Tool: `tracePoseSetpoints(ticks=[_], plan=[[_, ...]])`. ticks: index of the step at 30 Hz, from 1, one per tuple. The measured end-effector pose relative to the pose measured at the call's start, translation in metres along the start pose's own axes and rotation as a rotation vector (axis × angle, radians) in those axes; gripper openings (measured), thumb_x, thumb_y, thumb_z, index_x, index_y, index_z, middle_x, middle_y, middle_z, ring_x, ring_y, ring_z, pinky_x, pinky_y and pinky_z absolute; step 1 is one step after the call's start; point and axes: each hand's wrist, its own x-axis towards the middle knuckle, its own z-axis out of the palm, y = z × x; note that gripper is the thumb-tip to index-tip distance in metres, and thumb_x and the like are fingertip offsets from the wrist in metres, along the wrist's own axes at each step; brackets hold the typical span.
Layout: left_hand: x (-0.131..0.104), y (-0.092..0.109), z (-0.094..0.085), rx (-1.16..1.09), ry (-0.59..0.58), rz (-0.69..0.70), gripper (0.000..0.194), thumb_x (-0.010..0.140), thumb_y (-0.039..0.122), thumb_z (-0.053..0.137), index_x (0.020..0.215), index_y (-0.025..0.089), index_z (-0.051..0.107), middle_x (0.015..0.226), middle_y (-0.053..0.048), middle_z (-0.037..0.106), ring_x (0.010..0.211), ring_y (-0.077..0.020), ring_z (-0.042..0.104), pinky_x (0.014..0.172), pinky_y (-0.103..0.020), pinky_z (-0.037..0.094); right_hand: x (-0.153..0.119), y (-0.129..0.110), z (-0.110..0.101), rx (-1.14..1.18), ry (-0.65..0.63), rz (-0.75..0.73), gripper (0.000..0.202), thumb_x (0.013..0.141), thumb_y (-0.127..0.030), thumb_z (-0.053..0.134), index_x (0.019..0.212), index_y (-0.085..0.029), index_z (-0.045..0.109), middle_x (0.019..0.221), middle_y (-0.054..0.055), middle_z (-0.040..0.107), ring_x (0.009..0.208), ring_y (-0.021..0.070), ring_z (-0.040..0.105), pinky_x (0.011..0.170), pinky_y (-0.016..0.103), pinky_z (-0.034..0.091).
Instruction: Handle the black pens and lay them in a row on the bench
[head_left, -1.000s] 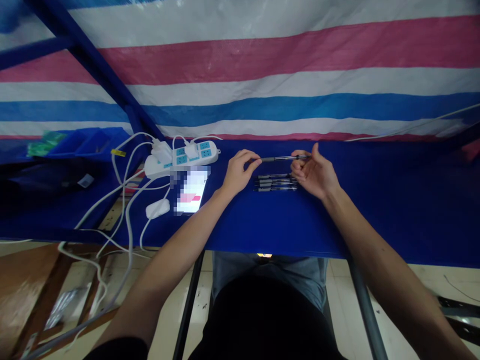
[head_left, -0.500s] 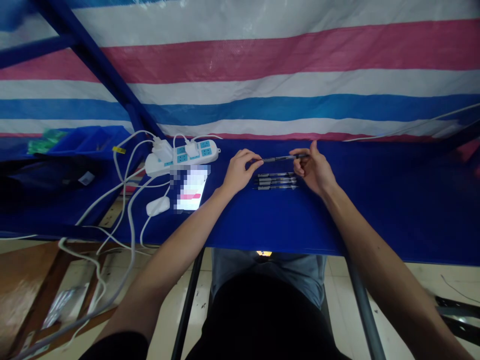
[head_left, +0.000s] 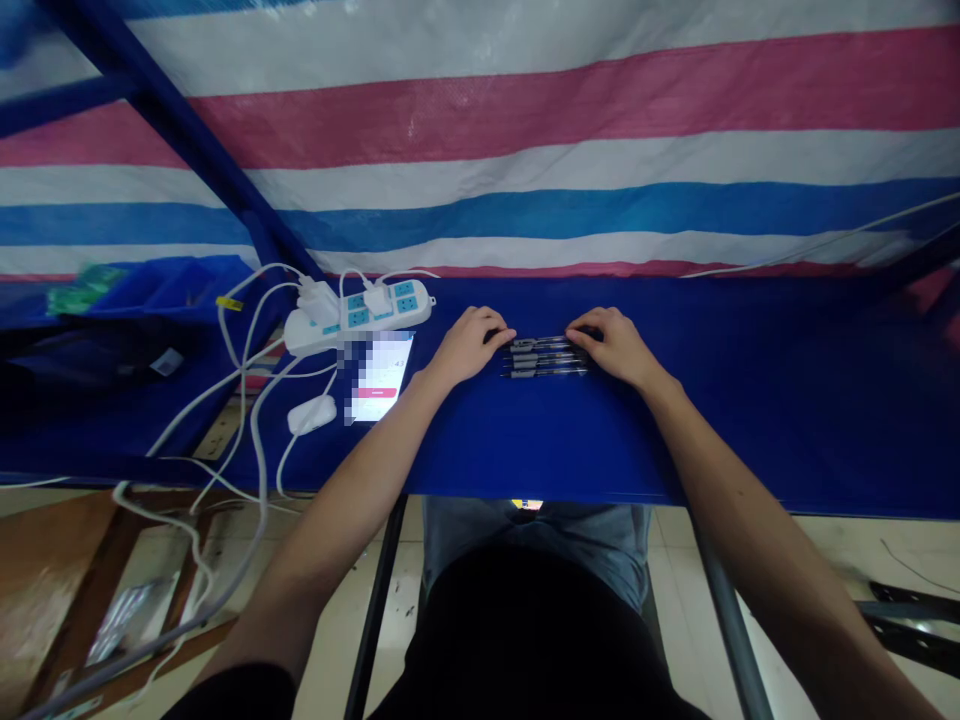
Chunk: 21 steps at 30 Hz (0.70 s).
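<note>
Several slim pens (head_left: 544,366) with grey grips and clear barrels lie side by side on the blue table (head_left: 540,440). The rearmost pen (head_left: 541,343) lies along the far side of that row, with its two ends between my hands. My left hand (head_left: 475,343) pinches the grey end of this pen with thumb and forefinger. At the clear end, the thumb and forefinger of my right hand (head_left: 611,345) close on it. Both hands rest low, close to the tabletop.
To the left stands a white power strip (head_left: 360,318) with plugs and white cables. A lit phone (head_left: 381,378) and a white adapter (head_left: 312,414) lie in front of it. Blue bins (head_left: 176,285) sit farther left. A striped tarp (head_left: 525,160) hangs behind the table.
The pen held between my hands has come down to the back of the row. My right hand has lowered, and its raised thumb and fingers have closed on the pen's end.
</note>
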Motion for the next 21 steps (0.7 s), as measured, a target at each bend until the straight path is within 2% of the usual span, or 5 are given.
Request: tracePoseSetpoints(ticks=[3, 6, 7, 14, 21], plan=[[-0.004, 0.010, -0.006, -0.002, -0.089, 0.055, 0.044, 0.100, 0.057, 0.058, 0.128, 0.026, 0.069, 0.134, -0.008, 0.065, 0.125, -0.0286, 0.056, 0.111, -0.048, 0.042, -0.002, -0.007, -0.004, 0.033, -0.071, -0.057, 0.044, 0.090, -0.062, 0.067, 0.116, -0.027, 0.073, 0.115, 0.009, 0.073, 0.107, 0.0320, 0.060, 0.096, 0.049, 0.045], [-0.005, 0.022, -0.003, -0.007, -0.204, 0.162, 0.090, 0.078, 0.069, 0.078, 0.153, 0.028, 0.050, 0.151, -0.011, 0.054, 0.137, -0.0345, 0.048, 0.114, -0.051, 0.040, -0.004, -0.012, -0.005, 0.002, -0.164, -0.143, 0.063, 0.078, -0.071, 0.077, 0.123, -0.029, 0.070, 0.122, 0.009, 0.070, 0.111, 0.0346, 0.059, 0.098, 0.052, 0.044], [-0.005, 0.025, -0.001, -0.005, -0.222, 0.194, 0.095, 0.075, 0.070, 0.080, 0.154, 0.028, 0.048, 0.151, -0.011, 0.055, 0.136, -0.0346, 0.048, 0.113, -0.051, 0.040, -0.004, -0.013, -0.005, -0.011, -0.185, -0.161, 0.065, 0.075, -0.072, 0.078, 0.123, -0.029, 0.070, 0.122, 0.010, 0.070, 0.110, 0.0346, 0.059, 0.098, 0.051, 0.044], [-0.004, 0.029, 0.007, -0.032, -0.213, 0.249, 0.056, 0.093, 0.057, 0.068, 0.140, 0.028, 0.064, 0.136, -0.007, 0.067, 0.119, -0.0284, 0.056, 0.103, -0.045, 0.046, -0.005, -0.014, -0.009, 0.001, -0.201, -0.200, 0.054, 0.077, -0.064, 0.081, 0.114, -0.026, 0.070, 0.112, 0.009, 0.070, 0.103, 0.0313, 0.061, 0.094, 0.048, 0.046], [-0.005, 0.027, 0.009, 0.006, -0.206, 0.261, 0.064, 0.091, 0.060, 0.070, 0.145, 0.026, 0.060, 0.145, -0.008, 0.062, 0.131, -0.0311, 0.050, 0.108, -0.048, 0.043, -0.006, -0.023, -0.009, 0.073, -0.144, -0.236, 0.040, 0.077, -0.060, 0.083, 0.088, -0.025, 0.068, 0.118, 0.009, 0.062, 0.110, 0.0309, 0.053, 0.100, 0.051, 0.045]])
